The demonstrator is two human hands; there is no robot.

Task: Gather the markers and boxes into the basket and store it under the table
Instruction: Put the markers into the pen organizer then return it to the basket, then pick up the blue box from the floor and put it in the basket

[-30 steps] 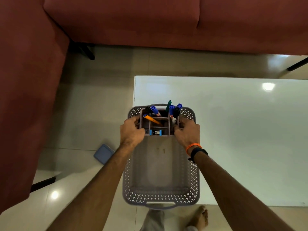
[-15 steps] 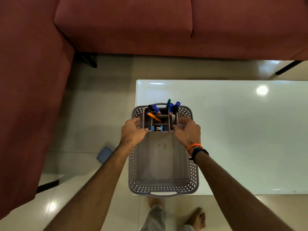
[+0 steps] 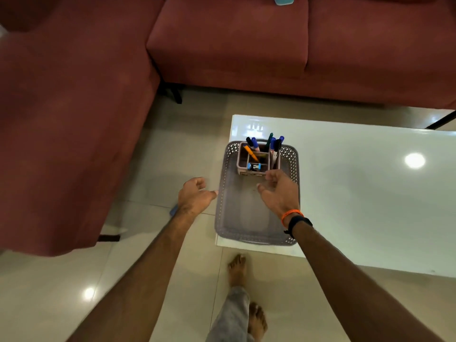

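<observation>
Fingers (image 3: 271,175) on my right hand (image 3: 280,192) are spread and loosely curled, gripping nothing, and those on my left hand (image 3: 195,197) are the same, hanging open just off the left side of the basket (image 3: 223,213). A moment ago both hands were clamped on the sides of the pen holder (image 3: 257,159); now they have let go and pulled back toward me, so the holder stands on its own inside the far end of the basket. The markers (image 3: 272,144) stick up out of its compartments, an orange one leaning across a left cell, blue and black caps at the back.

The basket sits on the near left corner of the table (image 3: 370,193), its near rim close to the table's near edge. Its near half looks bare. I see no loose markers or boxes on the rest of the white top, so I judge the gathering part finished or close to it, though the table's right end runs out of view.

What remains, as I read it, is to take the basket by its rims and carry it down beneath the table. My right hand hovers over the basket's right side and my left hangs beside the left rim, so both are near those holds. The upright markers could tip out if the basket tilts on the way down.
</observation>
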